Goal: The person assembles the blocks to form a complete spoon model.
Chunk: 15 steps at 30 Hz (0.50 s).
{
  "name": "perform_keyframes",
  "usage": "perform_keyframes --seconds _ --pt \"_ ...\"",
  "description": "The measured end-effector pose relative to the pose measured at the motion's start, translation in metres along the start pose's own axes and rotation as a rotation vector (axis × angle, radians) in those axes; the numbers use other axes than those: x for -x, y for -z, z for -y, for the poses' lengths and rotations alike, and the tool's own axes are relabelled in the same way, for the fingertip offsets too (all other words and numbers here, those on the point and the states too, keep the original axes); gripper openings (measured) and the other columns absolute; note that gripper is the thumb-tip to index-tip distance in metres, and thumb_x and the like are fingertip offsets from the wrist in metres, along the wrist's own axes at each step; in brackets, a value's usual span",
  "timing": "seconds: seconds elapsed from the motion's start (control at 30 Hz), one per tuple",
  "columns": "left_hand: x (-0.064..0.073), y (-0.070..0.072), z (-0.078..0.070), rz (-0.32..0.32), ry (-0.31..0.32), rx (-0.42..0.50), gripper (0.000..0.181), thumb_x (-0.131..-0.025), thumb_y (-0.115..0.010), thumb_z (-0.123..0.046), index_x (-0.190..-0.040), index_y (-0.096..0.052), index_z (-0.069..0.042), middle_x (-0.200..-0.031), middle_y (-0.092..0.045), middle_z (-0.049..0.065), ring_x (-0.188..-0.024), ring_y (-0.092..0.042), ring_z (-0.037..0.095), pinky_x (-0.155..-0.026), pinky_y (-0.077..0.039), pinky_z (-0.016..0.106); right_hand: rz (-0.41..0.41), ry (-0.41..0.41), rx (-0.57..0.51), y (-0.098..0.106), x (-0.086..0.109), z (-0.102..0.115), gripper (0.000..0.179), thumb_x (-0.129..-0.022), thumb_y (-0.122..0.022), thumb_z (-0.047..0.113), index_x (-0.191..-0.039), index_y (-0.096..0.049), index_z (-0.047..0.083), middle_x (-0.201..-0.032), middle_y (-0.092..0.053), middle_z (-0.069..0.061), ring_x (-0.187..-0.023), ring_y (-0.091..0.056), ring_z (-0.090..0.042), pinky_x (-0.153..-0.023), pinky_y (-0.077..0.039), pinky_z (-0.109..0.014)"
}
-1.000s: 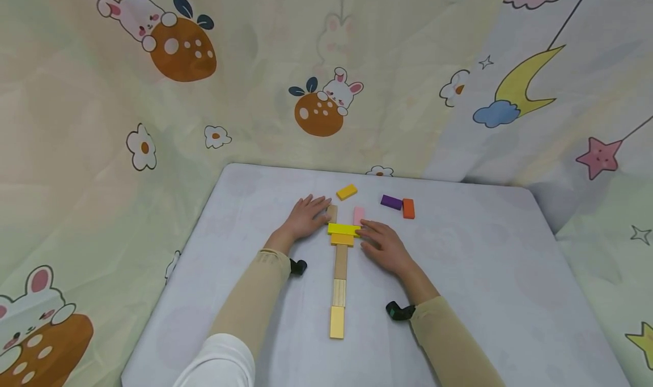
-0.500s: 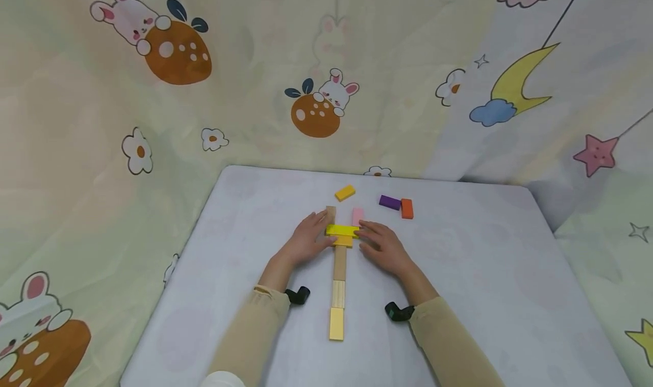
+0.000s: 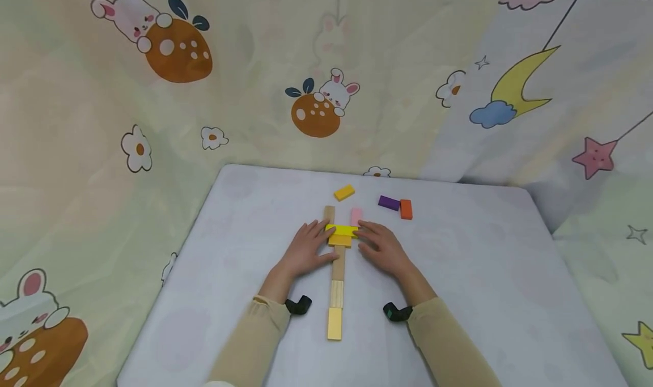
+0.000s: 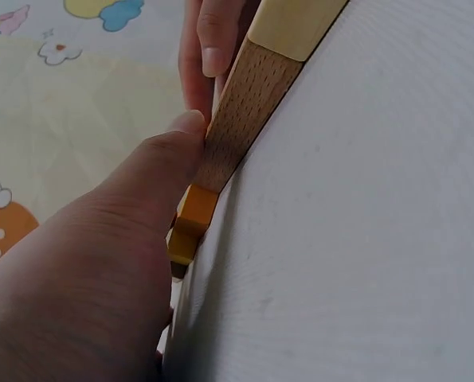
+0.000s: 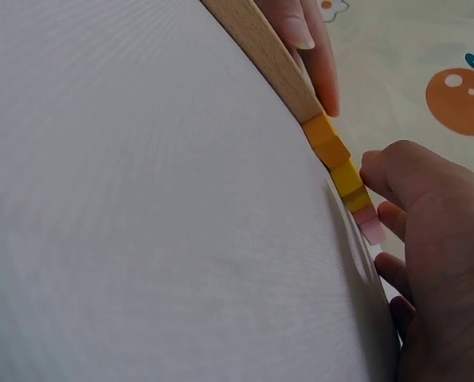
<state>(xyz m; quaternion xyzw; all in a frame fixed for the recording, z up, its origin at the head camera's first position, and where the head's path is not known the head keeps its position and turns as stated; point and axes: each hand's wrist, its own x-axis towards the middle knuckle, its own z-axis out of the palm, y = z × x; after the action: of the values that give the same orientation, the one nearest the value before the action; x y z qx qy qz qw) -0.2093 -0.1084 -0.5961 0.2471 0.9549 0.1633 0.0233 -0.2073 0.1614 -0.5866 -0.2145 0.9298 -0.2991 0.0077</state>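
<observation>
Flat blocks form a line on the white table. A bright yellow block (image 3: 342,230) lies crosswise, with an orange block (image 3: 339,241) against its near side. Below these run a brown block (image 3: 338,269), a striped pale block (image 3: 336,294) and a light yellow block (image 3: 334,324). Beyond the crosswise block stand a tan block (image 3: 329,213) and a pink block (image 3: 356,215), side by side and apart. My left hand (image 3: 304,250) has fingertips at the yellow block's left end, its thumb by the brown block. My right hand (image 3: 384,246) rests relaxed fingertips at the right end.
Toward the far edge lie a loose yellow-orange block (image 3: 344,192), a purple block (image 3: 389,203) and a red-orange block (image 3: 406,209), the last two touching at a corner. The white table (image 3: 474,262) meets a cartoon-printed cloth (image 3: 245,92) behind it.
My left hand has left the side of the tan block and slid nearer to me, reaching the yellow block's left end and the brown block. My right hand has hardly moved.
</observation>
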Motion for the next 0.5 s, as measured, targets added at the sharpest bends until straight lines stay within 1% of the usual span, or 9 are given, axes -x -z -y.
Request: perform_keyframes --seconds 0.17,0.37,0.5 --pt "0.0017 0.0015 -0.0028 0.02 0.02 -0.012 0.081 -0.089 -0.046 -0.075 -0.154 -0.035 -0.029 -0.166 -0.021 -0.004 -0.153 -0.019 0.027 -0.126 -0.012 0.048 0.005 0.006 0.012 -0.0012 0.001 0.0004 0.04 -0.098 -0.06 0.033 -0.138 -0.058 0.032 -0.156 -0.041 0.009 -0.146 -0.035 -0.023 -0.12 -0.027 -0.055" --pt "0.0007 0.0017 -0.0049 0.004 0.017 -0.02 0.081 -0.089 -0.045 -0.076 -0.154 -0.036 -0.029 -0.166 -0.022 -0.005 -0.153 -0.019 0.026 -0.126 -0.013 0.048 0.012 -0.007 0.013 0.0024 0.0014 0.0021 0.041 -0.097 -0.06 0.033 -0.138 -0.058 0.031 -0.156 -0.041 0.009 -0.146 -0.035 -0.023 -0.121 -0.026 -0.054" --pt "0.0005 0.0012 -0.0042 -0.001 0.018 -0.017 0.081 -0.088 -0.046 -0.076 -0.154 -0.037 -0.029 -0.165 -0.022 -0.005 -0.153 -0.02 0.026 -0.126 -0.013 0.048 0.015 -0.002 0.013 0.0031 0.0009 0.0028 0.041 -0.097 -0.06 0.033 -0.138 -0.059 0.029 -0.156 -0.041 0.008 -0.146 -0.035 -0.023 -0.121 -0.026 -0.053"
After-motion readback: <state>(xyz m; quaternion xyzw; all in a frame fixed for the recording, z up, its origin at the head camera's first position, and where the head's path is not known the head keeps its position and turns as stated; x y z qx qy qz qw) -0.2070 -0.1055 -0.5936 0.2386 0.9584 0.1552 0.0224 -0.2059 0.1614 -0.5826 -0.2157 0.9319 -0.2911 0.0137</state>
